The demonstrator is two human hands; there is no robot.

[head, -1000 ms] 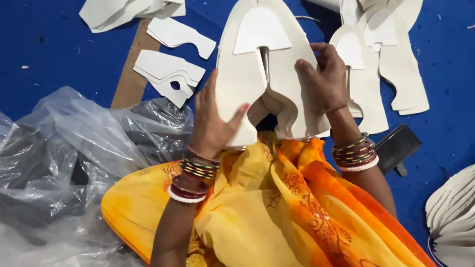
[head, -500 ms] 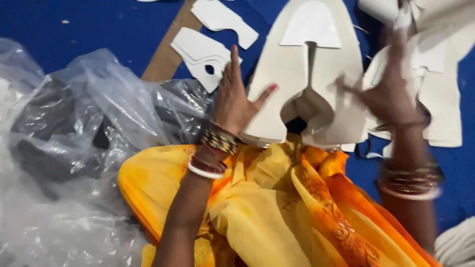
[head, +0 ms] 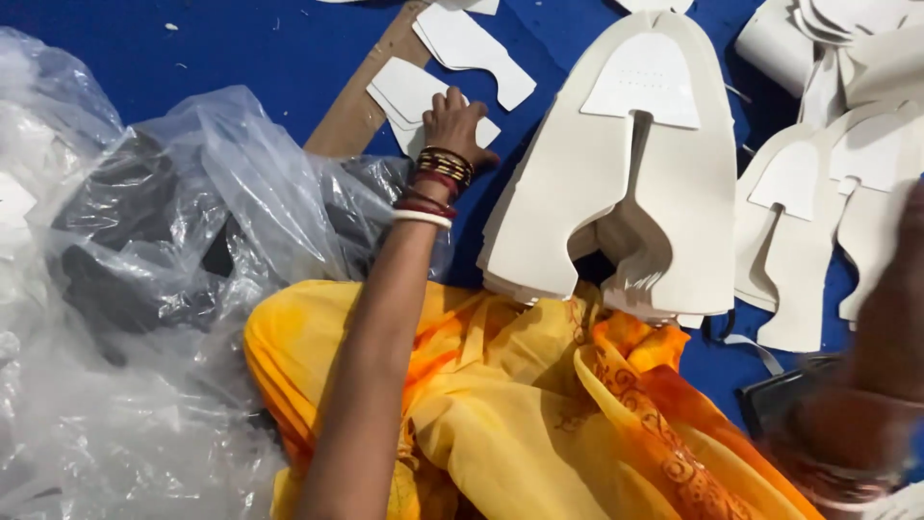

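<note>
Head view: left hand [head: 452,120] stretched forward, fingers on white cutouts [head: 409,96].

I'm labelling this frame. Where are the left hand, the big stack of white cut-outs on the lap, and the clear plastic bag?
left hand [head: 454,120]: head view, back of the hand.
stack of white cut-outs [head: 577,193]: head view, left leg of the top piece.
clear plastic bag [head: 231,183]: head view, crinkled upper fold.

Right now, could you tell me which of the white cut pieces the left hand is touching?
The left hand rests on the small white flat pieces beside the brown cardboard strip, not the large shoe-upper stack.
</note>
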